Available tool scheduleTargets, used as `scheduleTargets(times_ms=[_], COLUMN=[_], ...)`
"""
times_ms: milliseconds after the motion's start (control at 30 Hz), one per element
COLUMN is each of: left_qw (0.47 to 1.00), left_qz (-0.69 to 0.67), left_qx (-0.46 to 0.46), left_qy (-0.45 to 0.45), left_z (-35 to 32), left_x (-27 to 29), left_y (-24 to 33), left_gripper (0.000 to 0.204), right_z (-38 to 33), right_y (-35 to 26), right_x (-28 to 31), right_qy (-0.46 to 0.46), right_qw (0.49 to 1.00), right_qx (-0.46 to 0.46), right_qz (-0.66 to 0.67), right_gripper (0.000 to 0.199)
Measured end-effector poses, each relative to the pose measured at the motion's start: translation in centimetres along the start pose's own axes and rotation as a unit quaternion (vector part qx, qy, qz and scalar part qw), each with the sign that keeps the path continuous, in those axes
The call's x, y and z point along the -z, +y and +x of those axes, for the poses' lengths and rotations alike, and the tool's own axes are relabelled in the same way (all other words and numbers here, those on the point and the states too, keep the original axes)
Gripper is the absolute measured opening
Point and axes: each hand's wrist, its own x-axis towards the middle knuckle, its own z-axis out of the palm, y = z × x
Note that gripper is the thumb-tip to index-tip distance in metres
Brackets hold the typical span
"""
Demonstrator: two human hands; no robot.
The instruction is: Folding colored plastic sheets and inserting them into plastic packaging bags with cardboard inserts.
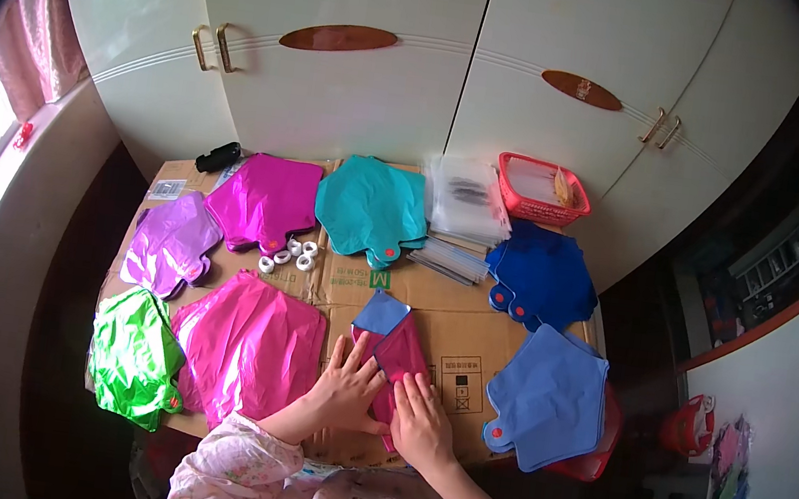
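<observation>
While both hands press flat on the cardboard-covered table [468, 344], the item in hand is a folded stack of foil balloons [393, 355]: a dark magenta piece on top, a blue one beneath showing at the upper left corner, the whole lying tilted, long axis running from upper left to lower right.

Head view, hands: left hand [348, 389] palm down, fingers spread and pointing up and to the right, fingertips on the magenta piece's left edge. Right hand [421, 424] palm down, fingers loosely together, laid over the stack's lower end. Neither hand grips; both lie open and flat on the stack. Forearms in pale pink patterned sleeves enter from the lower edge.

Position: stack at table centre, near front edge, partly covered by both hands, its upper end free beyond the fingertips.

Surroundings, same view: bright pink balloon pile [250, 346] just left of the left hand; green foil pile [135, 356] further left; purple pile [170, 242]; magenta pile [265, 200]; teal pile [370, 205]; dark blue pile [543, 273]; light blue pile [550, 396] right of the right hand; small white tape rolls [288, 255]; clear bag stack [469, 198]; red basket [541, 189].
</observation>
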Motion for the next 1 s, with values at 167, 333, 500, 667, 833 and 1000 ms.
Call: scheduleTargets(times_ms=[167,333,500,667,833,1000], left_qw=[0.999,0.927,0.903,0.924,0.936,0.934], left_qz=[-0.036,-0.322,-0.360,-0.328,-0.310,-0.317], left_qx=[0.008,0.150,0.218,0.191,0.162,0.164], left_qy=[0.035,0.118,0.088,0.056,0.036,0.010], left_z=[0.1,2.0,3.8,4.3,4.7,4.9], left_x=[-0.1,0.9,0.8,0.8,0.4,0.8], left_y=[-0.5,-2.4,-4.0,-5.0,-6.0,-6.1], left_gripper=[0.086,0.045,0.026,0.021,0.021,0.021], right_z=[0.0,0.0,0.0,0.0,0.2,0.3], right_y=[-0.3,-0.4,-0.5,-0.7,-0.8,-1.0], right_x=[-0.4,-0.3,-0.5,-0.5,0.1,0.2], right_qy=[0.019,0.013,0.012,0.024,0.007,0.003], right_qw=[1.000,1.000,1.000,0.999,0.999,0.998], right_qx=[0.007,0.007,0.014,0.021,0.032,0.045], right_qz=[-0.002,-0.012,-0.015,-0.013,-0.022,-0.038], right_gripper=[0.042,0.043,0.042,0.041,0.038,0.037])
